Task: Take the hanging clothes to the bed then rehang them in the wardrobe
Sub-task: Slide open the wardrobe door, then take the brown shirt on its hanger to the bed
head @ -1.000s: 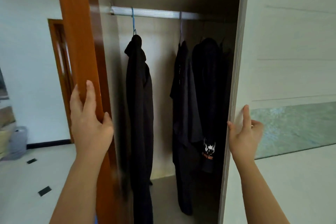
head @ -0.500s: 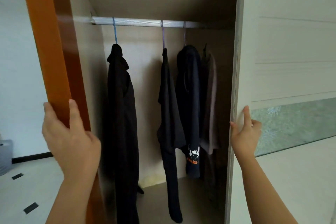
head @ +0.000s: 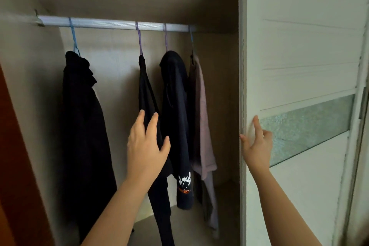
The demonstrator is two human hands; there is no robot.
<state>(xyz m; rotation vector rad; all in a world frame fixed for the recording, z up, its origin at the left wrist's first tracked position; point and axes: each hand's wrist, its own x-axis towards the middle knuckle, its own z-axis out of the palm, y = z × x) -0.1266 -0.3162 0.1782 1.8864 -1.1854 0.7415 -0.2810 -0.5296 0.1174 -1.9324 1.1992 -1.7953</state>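
Several garments hang on a metal rail (head: 111, 24) inside the open wardrobe. A long black coat (head: 83, 118) hangs at the left on a blue hanger. In the middle hang dark trousers (head: 148, 94), then a black top with a white and orange print (head: 176, 110), then a pale mauve garment (head: 200, 118). My left hand (head: 146, 144) reaches into the wardrobe with straight spread fingers, just in front of the dark trousers. My right hand (head: 256, 144) rests on the edge of the white sliding door (head: 299, 66), forefinger pointing up.
An orange-brown door (head: 18, 166) stands at the far left edge. The wardrobe floor (head: 185, 225) lies below the garments. The white door carries a frosted green glass band (head: 307, 126).
My left hand has let go of the orange-brown door and moved right, into the wardrobe toward the dark trousers. The view has moved closer and to the right. My right hand stays on the white door.
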